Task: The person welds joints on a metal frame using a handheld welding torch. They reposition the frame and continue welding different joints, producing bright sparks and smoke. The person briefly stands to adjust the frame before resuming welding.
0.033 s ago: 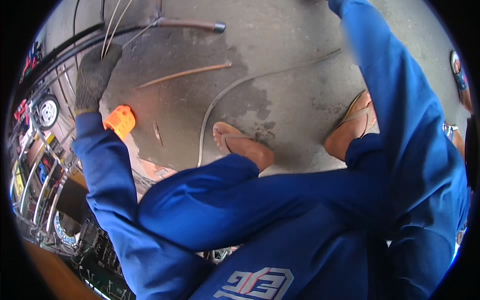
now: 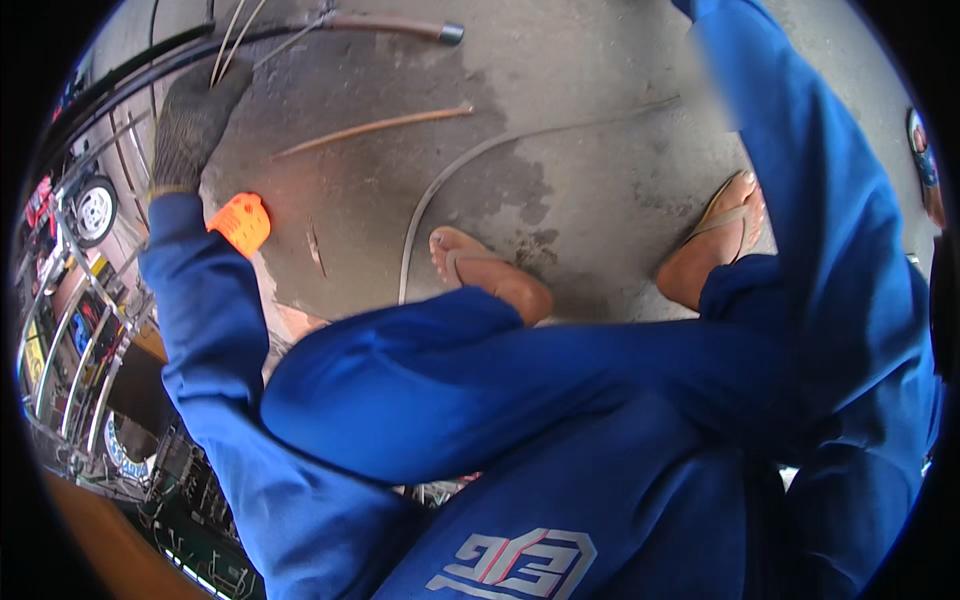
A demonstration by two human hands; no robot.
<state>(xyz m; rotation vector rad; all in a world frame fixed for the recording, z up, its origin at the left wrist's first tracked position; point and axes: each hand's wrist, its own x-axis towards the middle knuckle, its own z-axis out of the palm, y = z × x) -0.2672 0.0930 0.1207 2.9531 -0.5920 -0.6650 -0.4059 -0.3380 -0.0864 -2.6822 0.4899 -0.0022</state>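
In a dark grey knit glove, my left hand [image 2: 198, 125] is closed, with two thin pale rods [image 2: 228, 42] rising out of its grip. Close beside that hand runs a frame of dark bent tubes [image 2: 270, 33]. One brownish tube [image 2: 385, 26] of the frame ends in a dark cap. I cannot see whether the palm also touches the frame. My right arm in its blue sleeve [image 2: 800, 150] reaches up past the top edge, where the right hand is cut off. An orange plastic piece with holes [image 2: 242, 223] lies by my left cuff.
On the concrete floor lie a copper-coloured rod [image 2: 375, 129], a long grey strip [image 2: 437, 185] and a small stick [image 2: 316, 250]. My sandalled feet stand between them and my knees. Metal racking [image 2: 72, 355] and a small wheel [image 2: 96, 211] crowd the left. Another person's foot [image 2: 926, 165] shows far right.
The view has shifted slightly, so the floor items sit a little higher in the picture. My left hand keeps its grip on the rods. My right arm reaches slightly further out at the top.
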